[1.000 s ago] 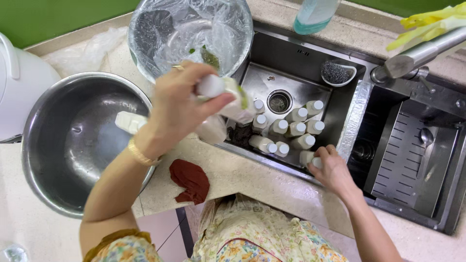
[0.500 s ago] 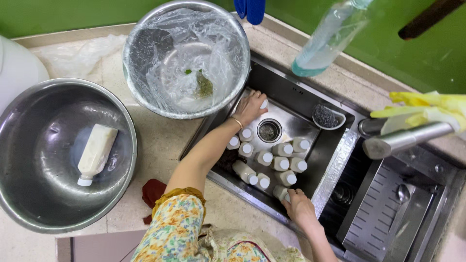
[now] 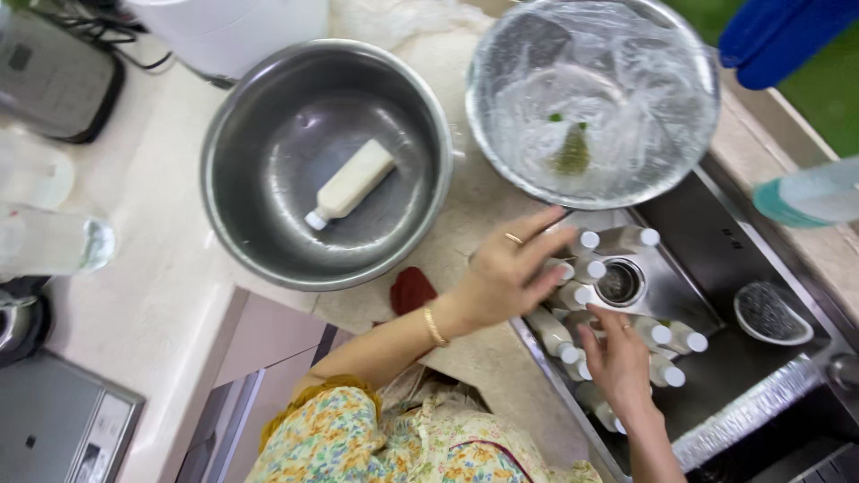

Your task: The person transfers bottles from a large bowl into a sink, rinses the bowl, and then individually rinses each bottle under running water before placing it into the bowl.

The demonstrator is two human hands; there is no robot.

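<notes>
The left hand [image 3: 501,277], open again after dropping one small white-capped plastic bottle [image 3: 349,183] into the round steel bowl [image 3: 224,170], reached over the steel sink [image 3: 716,259]; the right hand [image 3: 617,358] gripped another bottle [image 3: 559,338].

Left hand [image 3: 501,277] back from sink [image 3: 716,259]

A plastic-lined steel bowl [image 3: 592,103] with green scraps sits on the pale stone surface [image 3: 143,268] beside the sink. A dark red cloth [image 3: 412,289] lies near the surface's front edge. A black appliance [image 3: 54,76] and a clear glass [image 3: 49,241] stand far left.
</notes>
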